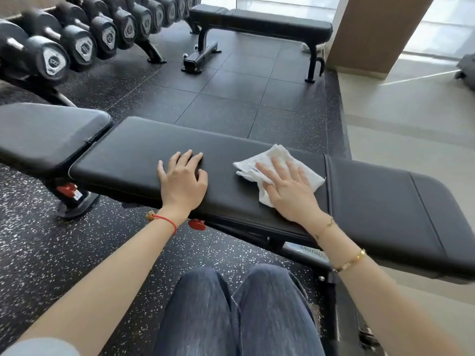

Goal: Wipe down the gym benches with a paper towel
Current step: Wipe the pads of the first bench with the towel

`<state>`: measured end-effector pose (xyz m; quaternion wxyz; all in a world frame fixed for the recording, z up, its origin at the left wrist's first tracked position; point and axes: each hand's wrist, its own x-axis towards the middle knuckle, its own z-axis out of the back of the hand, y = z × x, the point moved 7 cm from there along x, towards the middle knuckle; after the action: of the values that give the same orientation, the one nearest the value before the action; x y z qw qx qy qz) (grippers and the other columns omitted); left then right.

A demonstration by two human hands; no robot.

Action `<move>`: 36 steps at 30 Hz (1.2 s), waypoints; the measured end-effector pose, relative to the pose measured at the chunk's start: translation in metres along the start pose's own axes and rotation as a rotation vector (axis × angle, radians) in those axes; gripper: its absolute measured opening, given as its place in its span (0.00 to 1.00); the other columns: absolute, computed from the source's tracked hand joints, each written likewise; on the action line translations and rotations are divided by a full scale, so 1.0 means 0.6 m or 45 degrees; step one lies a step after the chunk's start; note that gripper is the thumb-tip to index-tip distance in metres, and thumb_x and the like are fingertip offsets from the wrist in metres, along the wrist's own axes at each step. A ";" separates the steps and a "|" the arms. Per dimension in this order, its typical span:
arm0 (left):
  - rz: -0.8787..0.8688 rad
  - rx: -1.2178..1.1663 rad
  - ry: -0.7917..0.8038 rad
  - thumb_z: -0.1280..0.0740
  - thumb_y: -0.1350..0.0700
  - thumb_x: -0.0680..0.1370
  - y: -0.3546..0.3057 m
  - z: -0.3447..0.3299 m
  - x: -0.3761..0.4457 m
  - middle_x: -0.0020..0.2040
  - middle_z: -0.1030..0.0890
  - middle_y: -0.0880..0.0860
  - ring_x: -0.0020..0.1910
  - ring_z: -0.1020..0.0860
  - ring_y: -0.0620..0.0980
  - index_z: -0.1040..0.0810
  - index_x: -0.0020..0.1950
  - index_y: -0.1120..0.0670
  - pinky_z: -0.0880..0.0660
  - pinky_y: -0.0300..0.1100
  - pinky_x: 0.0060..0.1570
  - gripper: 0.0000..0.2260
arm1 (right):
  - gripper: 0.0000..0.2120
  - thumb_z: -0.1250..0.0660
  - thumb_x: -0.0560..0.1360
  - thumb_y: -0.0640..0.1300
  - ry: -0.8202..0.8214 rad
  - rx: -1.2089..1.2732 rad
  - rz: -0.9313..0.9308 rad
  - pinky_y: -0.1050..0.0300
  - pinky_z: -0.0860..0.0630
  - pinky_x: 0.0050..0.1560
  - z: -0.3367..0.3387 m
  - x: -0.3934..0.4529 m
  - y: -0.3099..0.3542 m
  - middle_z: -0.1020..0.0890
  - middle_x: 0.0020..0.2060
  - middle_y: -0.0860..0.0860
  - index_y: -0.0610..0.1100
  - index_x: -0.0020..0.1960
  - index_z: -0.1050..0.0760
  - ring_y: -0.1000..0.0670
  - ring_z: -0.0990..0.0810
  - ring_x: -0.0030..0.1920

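A black padded gym bench [128, 160] runs across the view in front of me. A white paper towel [280, 156] lies crumpled on its long middle pad. My right hand [288, 186] presses flat on the towel with fingers spread. My left hand [182, 176] rests on the bare pad to the left of the towel, fingers loosely bent and holding nothing. A second black bench [270, 24] stands farther back on the rubber floor.
A rack of black dumbbells [84, 39] lines the upper left. A brown pillar [372, 32] rises at the upper right beside a pale tiled floor. Dark floor tiles separate the two benches. My knees in blue jeans [236, 312] sit below the near bench.
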<state>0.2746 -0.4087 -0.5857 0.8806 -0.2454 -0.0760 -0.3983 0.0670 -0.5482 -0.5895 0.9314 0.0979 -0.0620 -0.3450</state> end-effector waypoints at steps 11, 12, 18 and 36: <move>0.023 0.029 -0.018 0.40 0.52 0.78 0.000 0.002 0.002 0.72 0.28 0.48 0.74 0.36 0.51 0.27 0.70 0.46 0.48 0.61 0.74 0.20 | 0.24 0.52 0.83 0.54 0.089 0.001 0.117 0.39 0.63 0.77 -0.025 0.122 0.100 0.52 0.80 0.52 0.62 0.79 0.51 0.41 0.59 0.79; 0.021 0.039 -0.020 0.40 0.52 0.78 0.001 0.002 0.002 0.72 0.28 0.48 0.74 0.36 0.51 0.27 0.70 0.46 0.48 0.61 0.74 0.20 | 0.24 0.52 0.83 0.54 0.076 0.008 0.164 0.40 0.63 0.77 -0.029 0.115 0.102 0.51 0.80 0.53 0.63 0.78 0.51 0.42 0.58 0.79; 0.037 0.043 -0.033 0.40 0.51 0.76 0.002 0.004 0.004 0.72 0.28 0.47 0.73 0.35 0.50 0.26 0.69 0.45 0.48 0.60 0.74 0.21 | 0.24 0.53 0.83 0.54 0.077 -0.012 0.048 0.40 0.59 0.77 -0.021 0.199 0.083 0.48 0.80 0.53 0.62 0.78 0.50 0.43 0.54 0.79; 0.010 0.011 -0.019 0.41 0.51 0.78 -0.003 0.003 0.000 0.71 0.28 0.48 0.73 0.35 0.51 0.26 0.69 0.45 0.48 0.60 0.74 0.19 | 0.23 0.54 0.84 0.55 0.053 -0.045 -0.138 0.39 0.61 0.77 0.006 0.063 0.006 0.52 0.80 0.52 0.63 0.78 0.51 0.42 0.57 0.79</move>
<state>0.2733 -0.4086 -0.5836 0.8825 -0.2450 -0.0834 -0.3927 0.0972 -0.5708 -0.5832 0.9141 0.0919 -0.0310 -0.3937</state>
